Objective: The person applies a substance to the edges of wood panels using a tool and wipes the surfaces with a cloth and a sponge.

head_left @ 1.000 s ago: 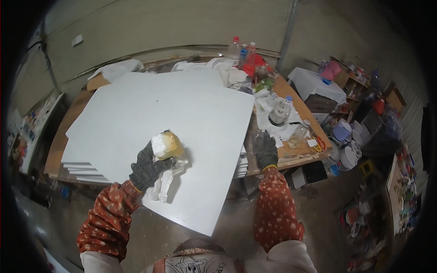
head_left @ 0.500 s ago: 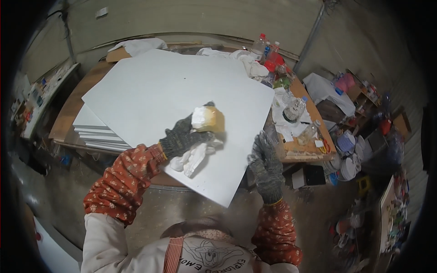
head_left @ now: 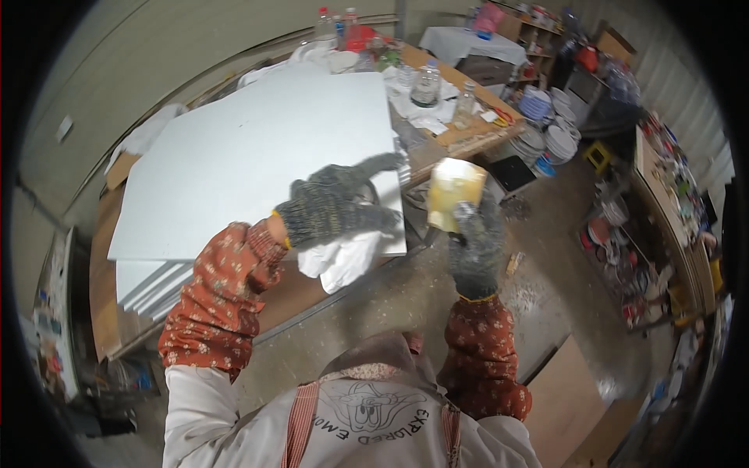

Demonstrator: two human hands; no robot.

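Note:
My left hand [head_left: 335, 204], in a dark grey knit glove, is at the near right corner of a large white board [head_left: 257, 148]. Its index finger reaches out to the right while the hand keeps hold of a crumpled white cloth [head_left: 339, 261], which hangs below the palm over the board's edge. Beyond that edge, above the floor, my right hand [head_left: 476, 249] in a matching glove is closed on a yellow-and-white block [head_left: 455, 195]. The block looks spongy, though its kind is unclear. Some right fingers are blurred.
More white boards [head_left: 156, 288] lie stacked beneath the top one on a brown table [head_left: 105, 273]. A clear jar [head_left: 426, 84], a glass bottle [head_left: 466, 101] and orange-handled scissors [head_left: 503, 117] stand or lie at the table's right. White buckets [head_left: 560, 140] stand on the floor farther right.
The yellow-and-white block has passed from my left hand to my right. My left hand keeps the cloth. The view has turned to the right, so the board appears farther left.

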